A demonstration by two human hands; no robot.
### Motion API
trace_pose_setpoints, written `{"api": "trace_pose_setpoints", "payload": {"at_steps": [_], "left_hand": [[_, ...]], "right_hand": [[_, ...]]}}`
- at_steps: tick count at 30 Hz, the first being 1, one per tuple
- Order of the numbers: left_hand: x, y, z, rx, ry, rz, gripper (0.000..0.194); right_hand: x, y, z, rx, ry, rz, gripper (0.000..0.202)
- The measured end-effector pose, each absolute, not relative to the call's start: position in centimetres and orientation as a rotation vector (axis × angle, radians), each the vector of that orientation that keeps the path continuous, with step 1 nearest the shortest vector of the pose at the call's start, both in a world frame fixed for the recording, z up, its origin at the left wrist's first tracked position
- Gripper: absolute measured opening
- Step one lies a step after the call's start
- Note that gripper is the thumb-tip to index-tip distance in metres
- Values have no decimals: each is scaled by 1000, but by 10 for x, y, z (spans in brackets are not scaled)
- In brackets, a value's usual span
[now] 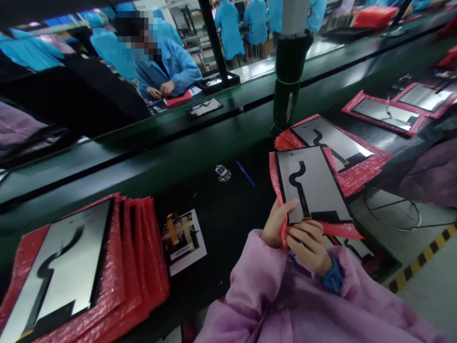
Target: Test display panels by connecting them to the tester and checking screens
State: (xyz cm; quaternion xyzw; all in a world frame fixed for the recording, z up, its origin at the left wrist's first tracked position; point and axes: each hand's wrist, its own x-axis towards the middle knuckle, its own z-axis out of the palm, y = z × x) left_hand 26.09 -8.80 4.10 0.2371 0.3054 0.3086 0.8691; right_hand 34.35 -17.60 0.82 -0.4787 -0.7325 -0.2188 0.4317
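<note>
A flat display panel (319, 186) with a silver back and a black curved flex cable lies on a red bubble-wrap bag (274, 174) in front of me. My left hand (276, 221) grips its lower left corner, thumb on top of the panel and fingers underneath. At the lower edge, close to the cable's end, my right hand (310, 245) has its fingers curled over the panel and wrap. Just beyond is a stack of red bags with another display panel (333, 143) on top.
At left stands a pile of red bubble-wrap bags (139, 267) topped by a panel (71, 257). Near it lie a white card with electronic parts (194, 238), a blue pen-like stick (245, 173) and a small metallic item (223, 173). A green post (287, 90) rises behind. A co-worker sits across.
</note>
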Motion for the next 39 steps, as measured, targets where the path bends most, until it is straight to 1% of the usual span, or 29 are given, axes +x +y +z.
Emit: {"api": "trace_pose_setpoints", "payload": {"at_steps": [4, 6, 8, 10, 13, 15, 17, 19, 23, 24, 26, 29, 32, 34, 36, 37, 39], "left_hand": [[223, -103, 38, 501, 733, 763, 49], [199, -113, 33, 489, 804, 820, 50], [174, -122, 26, 449, 897, 878, 55], [151, -128, 20, 395, 1015, 946, 62], [124, -132, 14, 339, 1163, 1029, 69], [113, -134, 12, 314, 1194, 1055, 71], [107, -135, 11, 294, 1198, 1070, 70], [104, -134, 10, 271, 1186, 1081, 68], [99, -133, 9, 236, 1122, 1073, 71], [97, -132, 8, 235, 1102, 1053, 73], [93, -131, 6, 247, 1073, 1002, 74], [86, -131, 1, 296, 1091, 930, 68], [76, -136, -5, 531, 1261, 1024, 66], [66, -147, -9, 849, 1486, 1202, 67], [55, -163, -12, 1290, 1756, 1298, 63], [51, -172, -14, 1539, 1847, 1251, 59], [45, -189, -18, 1996, 1865, 1003, 58]], "right_hand": [[325, -193, 22, -1105, -1915, -365, 16], [321, -197, 32, -1091, -1914, -246, 19], [320, -194, 38, -1215, -1844, -144, 25], [322, -181, 37, -1435, -1713, -8, 30], [325, -149, 23, -1595, -1552, 423, 39], [325, -127, 13, -1519, -1469, 819, 45], [323, -111, 7, -1446, -1371, 1094, 51], [322, -100, 5, -1458, -1336, 1155, 53], [318, -89, 6, -1569, -1365, 1045, 53], [317, -88, 7, -1563, -1346, 1088, 54], [313, -85, 9, -1474, -1283, 1284, 52], [308, -82, 11, -1287, -1166, 1589, 45], [304, -80, 7, -1254, -1060, 1642, 45], [303, -78, 3, -1269, -1023, 1628, 48], [303, -77, 1, -1286, -1019, 1619, 48], [304, -77, 0, -1289, -1024, 1620, 46], [306, -77, 1, -1285, -1040, 1620, 44]]}}
